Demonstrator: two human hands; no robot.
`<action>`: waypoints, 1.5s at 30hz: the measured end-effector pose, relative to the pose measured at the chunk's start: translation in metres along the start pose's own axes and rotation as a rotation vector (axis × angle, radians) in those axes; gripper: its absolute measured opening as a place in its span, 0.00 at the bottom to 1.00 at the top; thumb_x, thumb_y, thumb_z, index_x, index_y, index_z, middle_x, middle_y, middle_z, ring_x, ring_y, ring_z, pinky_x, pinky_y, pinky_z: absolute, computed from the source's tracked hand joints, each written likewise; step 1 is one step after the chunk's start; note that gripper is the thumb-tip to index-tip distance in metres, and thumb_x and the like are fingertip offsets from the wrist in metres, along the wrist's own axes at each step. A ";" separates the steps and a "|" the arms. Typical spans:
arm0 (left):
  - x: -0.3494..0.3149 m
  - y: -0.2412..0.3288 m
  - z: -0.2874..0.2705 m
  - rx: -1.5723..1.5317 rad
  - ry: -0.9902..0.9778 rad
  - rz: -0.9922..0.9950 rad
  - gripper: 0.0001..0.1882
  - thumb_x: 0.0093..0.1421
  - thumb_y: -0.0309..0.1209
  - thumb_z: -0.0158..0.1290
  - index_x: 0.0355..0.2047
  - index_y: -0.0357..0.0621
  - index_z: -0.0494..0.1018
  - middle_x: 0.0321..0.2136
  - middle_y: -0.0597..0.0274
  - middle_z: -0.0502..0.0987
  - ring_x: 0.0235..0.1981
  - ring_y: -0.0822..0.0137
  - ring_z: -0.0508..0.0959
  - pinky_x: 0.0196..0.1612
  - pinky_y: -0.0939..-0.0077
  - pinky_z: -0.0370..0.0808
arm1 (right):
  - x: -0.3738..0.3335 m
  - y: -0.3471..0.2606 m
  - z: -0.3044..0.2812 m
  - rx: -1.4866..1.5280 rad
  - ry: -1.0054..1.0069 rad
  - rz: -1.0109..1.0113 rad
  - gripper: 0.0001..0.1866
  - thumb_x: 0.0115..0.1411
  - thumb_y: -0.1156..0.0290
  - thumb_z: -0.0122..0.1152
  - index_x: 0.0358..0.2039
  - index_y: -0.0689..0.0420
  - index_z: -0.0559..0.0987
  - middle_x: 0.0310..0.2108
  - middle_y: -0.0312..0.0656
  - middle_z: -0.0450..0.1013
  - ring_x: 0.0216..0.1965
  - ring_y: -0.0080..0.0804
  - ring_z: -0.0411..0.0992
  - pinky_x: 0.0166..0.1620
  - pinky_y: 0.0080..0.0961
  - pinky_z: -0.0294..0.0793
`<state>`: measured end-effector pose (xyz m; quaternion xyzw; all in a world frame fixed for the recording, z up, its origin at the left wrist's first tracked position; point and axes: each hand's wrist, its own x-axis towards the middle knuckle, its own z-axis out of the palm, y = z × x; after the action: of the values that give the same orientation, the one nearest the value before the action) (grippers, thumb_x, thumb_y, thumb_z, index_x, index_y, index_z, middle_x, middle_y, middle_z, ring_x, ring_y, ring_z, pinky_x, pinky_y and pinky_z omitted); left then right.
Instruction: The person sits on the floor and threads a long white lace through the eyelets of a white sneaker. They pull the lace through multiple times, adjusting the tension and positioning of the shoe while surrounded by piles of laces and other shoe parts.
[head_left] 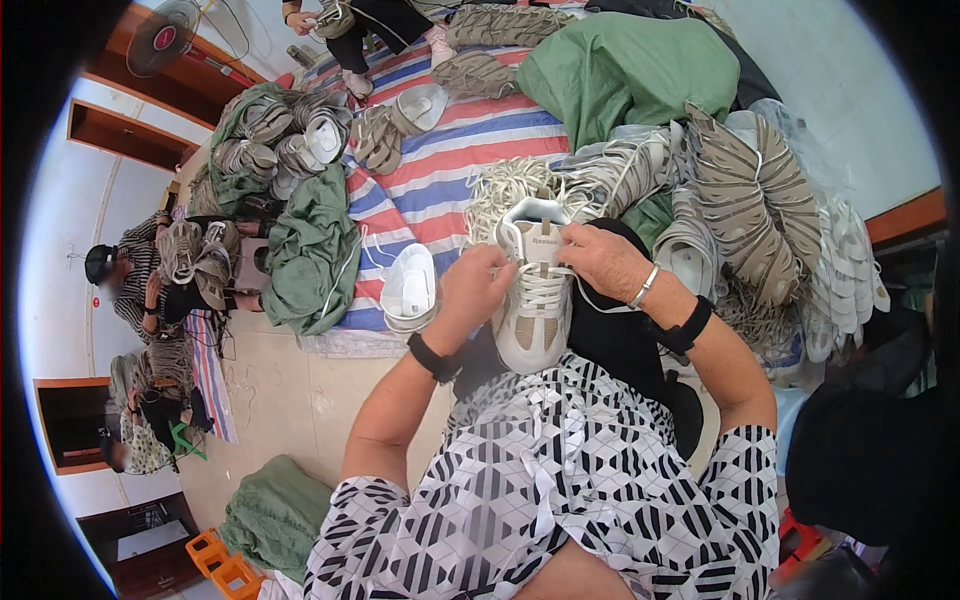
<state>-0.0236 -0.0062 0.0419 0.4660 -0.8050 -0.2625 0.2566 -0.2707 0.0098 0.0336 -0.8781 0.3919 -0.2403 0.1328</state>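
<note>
Left hand (476, 287) and right hand (608, 264) both curled in by the beige sneaker's (530, 338) top eyelets, can't tell if either grips lace (545, 297). Shoe's on the lap (618, 345); uneven tugging could tip it.

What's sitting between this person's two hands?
In the head view, a beige-and-white lace-up shoe lies between the left hand and the right hand.

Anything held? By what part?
Yes: a pale shoe, at its upper lacing. Left hand at the left edge, right hand at the right, beside the tongue. Lace or eyelet edge pinched: can't tell.
</note>
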 end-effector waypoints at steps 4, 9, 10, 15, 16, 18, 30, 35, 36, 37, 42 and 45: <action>0.024 0.014 -0.012 0.403 -0.180 0.264 0.07 0.49 0.29 0.60 0.25 0.42 0.73 0.27 0.59 0.72 0.36 0.56 0.74 0.36 0.61 0.72 | 0.005 0.001 -0.002 -0.198 -0.070 -0.131 0.07 0.47 0.78 0.57 0.29 0.55 0.76 0.34 0.42 0.68 0.38 0.38 0.71 0.39 0.31 0.74; 0.057 0.010 -0.032 0.344 -0.099 0.804 0.13 0.42 0.30 0.64 0.30 0.46 0.74 0.35 0.63 0.72 0.41 0.58 0.71 0.44 0.63 0.72 | 0.016 0.003 -0.003 -0.175 -0.284 -0.043 0.04 0.49 0.78 0.58 0.27 0.58 0.78 0.34 0.46 0.70 0.39 0.42 0.73 0.41 0.34 0.74; 0.062 0.008 -0.035 0.337 -0.313 0.778 0.16 0.39 0.32 0.66 0.30 0.48 0.74 0.35 0.66 0.72 0.40 0.59 0.72 0.44 0.64 0.72 | 0.021 0.005 -0.003 -0.125 -0.332 0.036 0.04 0.49 0.78 0.58 0.27 0.60 0.79 0.34 0.47 0.70 0.40 0.44 0.73 0.41 0.35 0.75; 0.078 0.002 -0.036 0.510 -0.576 0.781 0.16 0.38 0.34 0.66 0.27 0.48 0.73 0.33 0.67 0.72 0.41 0.61 0.72 0.42 0.65 0.73 | 0.038 0.012 0.001 -0.067 -0.527 0.247 0.08 0.52 0.70 0.57 0.25 0.61 0.80 0.31 0.54 0.77 0.34 0.53 0.77 0.39 0.41 0.77; 0.078 0.001 -0.034 0.493 -0.597 0.791 0.15 0.40 0.33 0.66 0.27 0.48 0.73 0.33 0.66 0.72 0.41 0.61 0.72 0.42 0.64 0.73 | 0.036 0.009 0.005 -0.114 -0.522 0.286 0.09 0.54 0.69 0.55 0.28 0.61 0.80 0.30 0.54 0.78 0.32 0.54 0.77 0.37 0.42 0.77; 0.076 -0.003 -0.030 0.423 -0.604 0.752 0.12 0.42 0.31 0.64 0.27 0.49 0.72 0.32 0.66 0.72 0.40 0.60 0.73 0.41 0.64 0.73 | 0.032 0.003 0.013 -0.162 -0.450 0.358 0.10 0.54 0.71 0.54 0.31 0.65 0.78 0.30 0.55 0.77 0.34 0.53 0.77 0.38 0.43 0.77; 0.051 0.021 0.010 0.284 -0.493 0.364 0.09 0.50 0.41 0.62 0.32 0.60 0.80 0.28 0.69 0.78 0.40 0.60 0.75 0.49 0.59 0.61 | 0.023 0.030 -0.038 1.573 0.599 0.648 0.04 0.64 0.72 0.51 0.36 0.58 0.72 0.31 0.44 0.77 0.28 0.27 0.73 0.34 0.20 0.72; 0.061 0.019 0.018 0.278 -0.636 0.258 0.06 0.50 0.42 0.63 0.27 0.62 0.80 0.25 0.71 0.78 0.40 0.61 0.76 0.50 0.60 0.61 | 0.011 0.011 -0.031 0.721 -0.011 0.746 0.07 0.66 0.70 0.46 0.34 0.59 0.70 0.29 0.46 0.77 0.25 0.32 0.75 0.33 0.28 0.74; 0.063 0.018 0.018 0.266 -0.650 0.255 0.06 0.49 0.43 0.63 0.26 0.62 0.81 0.25 0.71 0.78 0.39 0.61 0.75 0.50 0.59 0.61 | 0.011 0.005 -0.023 0.467 -0.034 0.694 0.09 0.66 0.68 0.47 0.34 0.61 0.69 0.26 0.46 0.77 0.26 0.35 0.76 0.34 0.34 0.74; 0.064 0.016 0.017 0.232 -0.674 0.269 0.06 0.49 0.43 0.63 0.26 0.62 0.81 0.24 0.71 0.78 0.39 0.61 0.75 0.51 0.59 0.60 | 0.012 0.001 -0.018 0.363 -0.200 0.679 0.09 0.65 0.68 0.48 0.34 0.61 0.69 0.26 0.47 0.76 0.26 0.36 0.75 0.35 0.34 0.74; 0.057 0.011 0.011 0.173 -0.620 0.318 0.08 0.47 0.45 0.63 0.21 0.60 0.81 0.23 0.68 0.78 0.35 0.61 0.75 0.52 0.56 0.58 | 0.030 0.008 -0.056 0.765 -0.067 0.655 0.04 0.61 0.71 0.54 0.30 0.57 0.74 0.21 0.35 0.69 0.19 0.24 0.71 0.21 0.25 0.70; 0.046 0.018 0.020 0.177 -0.482 0.223 0.11 0.47 0.47 0.63 0.20 0.57 0.80 0.22 0.67 0.78 0.36 0.61 0.75 0.53 0.54 0.56 | 0.019 0.016 -0.146 1.739 0.528 0.713 0.09 0.65 0.63 0.56 0.33 0.55 0.73 0.16 0.25 0.58 0.12 0.11 0.53 0.13 0.13 0.50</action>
<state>-0.0675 -0.0354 0.0469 0.3191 -0.9090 -0.2645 0.0435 -0.3466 -0.0213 0.1566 -0.2217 0.3376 -0.5802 0.7073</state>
